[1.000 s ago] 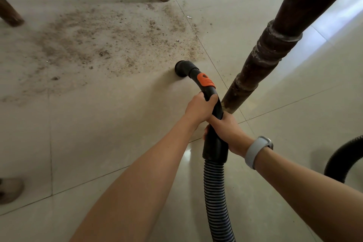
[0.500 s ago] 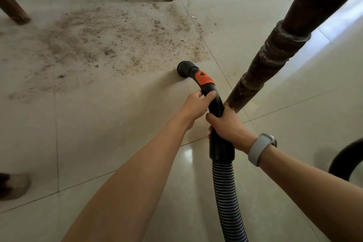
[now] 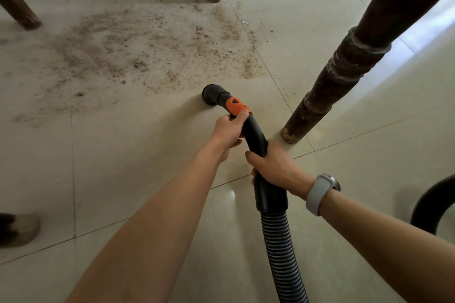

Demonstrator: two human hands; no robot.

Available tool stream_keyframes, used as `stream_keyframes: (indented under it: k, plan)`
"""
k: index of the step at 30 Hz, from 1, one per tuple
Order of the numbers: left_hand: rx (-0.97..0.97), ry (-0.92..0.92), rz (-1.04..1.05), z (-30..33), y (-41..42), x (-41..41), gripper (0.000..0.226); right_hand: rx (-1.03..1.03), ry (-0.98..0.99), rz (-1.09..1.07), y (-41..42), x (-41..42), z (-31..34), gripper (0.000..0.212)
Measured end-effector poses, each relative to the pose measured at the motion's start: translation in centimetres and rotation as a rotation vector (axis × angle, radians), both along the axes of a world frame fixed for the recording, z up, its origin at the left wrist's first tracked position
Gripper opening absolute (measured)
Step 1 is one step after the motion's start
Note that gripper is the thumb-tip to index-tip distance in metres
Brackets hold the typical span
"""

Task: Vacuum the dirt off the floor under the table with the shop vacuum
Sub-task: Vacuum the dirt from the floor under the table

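Both hands, left (image 3: 227,130) and right (image 3: 273,167), gripping vacuum nozzle (image 3: 214,97); dirt (image 3: 147,51) just beyond; table leg (image 3: 327,91) right.

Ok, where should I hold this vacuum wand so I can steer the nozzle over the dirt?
Hold the rigid curved black wand from above: left hand just behind the orange collar, right hand lower, above the ribbed hose, which would likely flex.
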State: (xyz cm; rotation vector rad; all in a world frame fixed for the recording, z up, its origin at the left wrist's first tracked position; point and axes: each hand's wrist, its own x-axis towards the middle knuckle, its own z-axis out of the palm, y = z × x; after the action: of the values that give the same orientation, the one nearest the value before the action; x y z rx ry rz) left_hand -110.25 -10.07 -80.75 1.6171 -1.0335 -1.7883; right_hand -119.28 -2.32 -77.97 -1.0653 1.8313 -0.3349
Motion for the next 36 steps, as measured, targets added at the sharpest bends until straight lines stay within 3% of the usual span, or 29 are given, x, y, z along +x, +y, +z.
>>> stream_keyframes:
  k: [8,11,15,28,36]
  plan:
    - [-0.114,-0.092,0.029,-0.3,0.4,-0.1,0.025,0.01,0.005,0.032,0.0,0.7,-0.1,0.03]
    - [-0.16,-0.183,0.013,-0.4,0.8,-0.1,0.039,0.04,-0.028,0.035,-0.1,0.6,-0.2,0.029]
    - [-0.207,-0.198,0.015,-0.6,0.9,-0.1,0.027,0.048,-0.063,0.04,0.0,0.4,-0.4,0.028]
    - [-0.1,-0.158,0.111,-0.1,0.5,1.8,0.026,0.024,-0.141,0.125,-0.6,1.3,-0.2,0.025]
    - [-0.037,-0.053,0.165,-0.2,-1.5,2.4,0.043,-0.095,0.101,0.111,-2.1,3.3,-0.2,0.023]
